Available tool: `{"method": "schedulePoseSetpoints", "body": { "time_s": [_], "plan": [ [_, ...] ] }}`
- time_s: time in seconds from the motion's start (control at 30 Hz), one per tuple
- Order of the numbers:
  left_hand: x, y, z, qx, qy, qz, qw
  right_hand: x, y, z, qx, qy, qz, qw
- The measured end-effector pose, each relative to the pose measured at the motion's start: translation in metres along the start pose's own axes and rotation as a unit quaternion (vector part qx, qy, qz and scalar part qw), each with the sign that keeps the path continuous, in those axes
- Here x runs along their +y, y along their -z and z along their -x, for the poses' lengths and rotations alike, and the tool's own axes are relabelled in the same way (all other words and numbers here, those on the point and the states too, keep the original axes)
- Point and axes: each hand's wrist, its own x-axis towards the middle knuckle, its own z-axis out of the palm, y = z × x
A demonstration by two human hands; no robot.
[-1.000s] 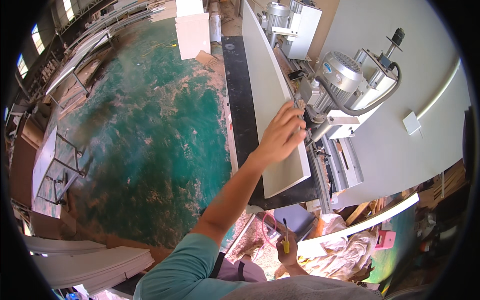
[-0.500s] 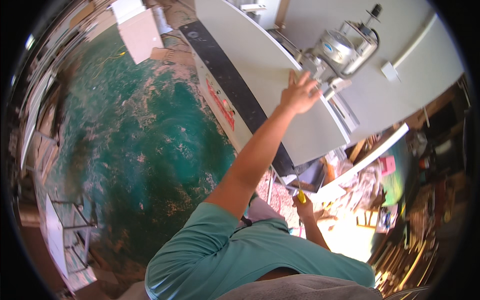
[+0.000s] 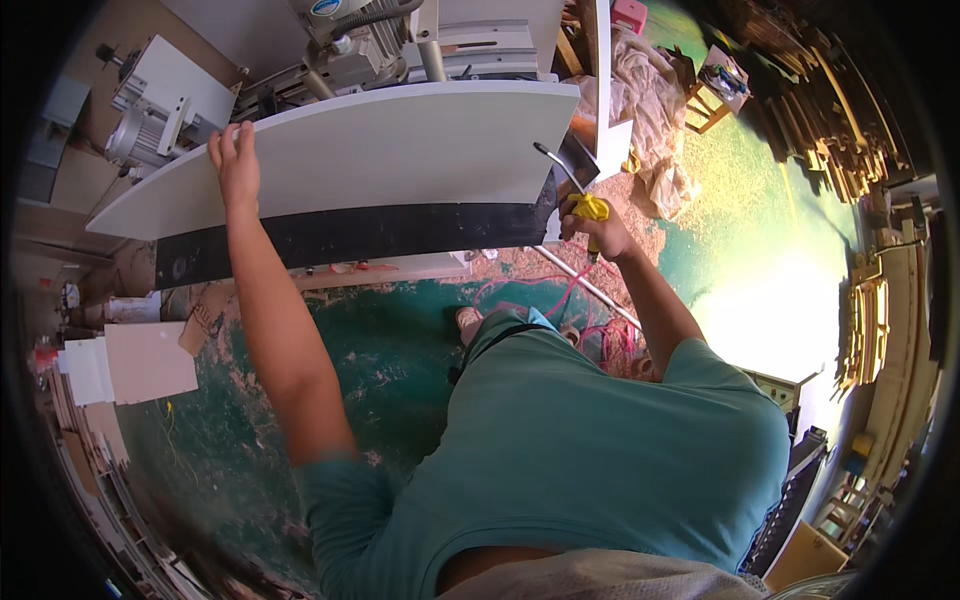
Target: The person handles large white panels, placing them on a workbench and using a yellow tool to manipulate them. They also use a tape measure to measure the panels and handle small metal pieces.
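The landmark is the white panel [image 3: 380,150], a long board lying flat on the machine bed above a black edge strip [image 3: 350,235]. Nearest the panel's right end, the right hand [image 3: 598,228] is closed in a fist around a yellow-handled scraper [image 3: 572,180]; the metal blade touches the panel's right corner. At the panel's left part, the left hand [image 3: 236,160] lies palm-down on the surface, fingers together. Beyond the panel's far edge stands a grey motor [image 3: 140,135].
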Motion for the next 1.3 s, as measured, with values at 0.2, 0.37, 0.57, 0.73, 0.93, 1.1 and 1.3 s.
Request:
{"method": "schedulePoseSetpoints", "body": {
  "time_s": [0.2,0.37,0.57,0.73,0.93,1.1,1.3],
  "plan": [
    [-0.094,0.054,-0.073,0.007,0.021,0.028,0.999,0.120,-0.070,0.011,-0.006,-0.226,0.134,0.965],
    [-0.156,0.103,-0.124,0.084,0.029,0.009,0.996,0.165,-0.110,0.045,0.339,-0.193,0.070,0.918],
    [-0.160,0.135,-0.109,0.201,0.160,0.224,0.940,0.136,-0.163,0.042,0.601,-0.051,-0.023,0.797],
    [-0.210,0.175,-0.039,0.213,0.162,0.465,0.844,0.002,-0.277,0.027,0.541,0.131,-0.234,0.797],
    [-0.283,0.230,0.061,0.169,0.406,0.461,0.771,0.031,-0.347,0.042,0.719,0.111,-0.270,0.630],
    [-0.479,0.181,0.125,0.066,0.547,0.455,0.699,0.167,-0.310,0.030,0.743,-0.119,-0.060,0.656],
    [-0.576,0.163,0.117,0.016,0.573,0.442,0.690,0.248,-0.325,0.014,0.694,-0.227,-0.088,0.678]
  ]
}}
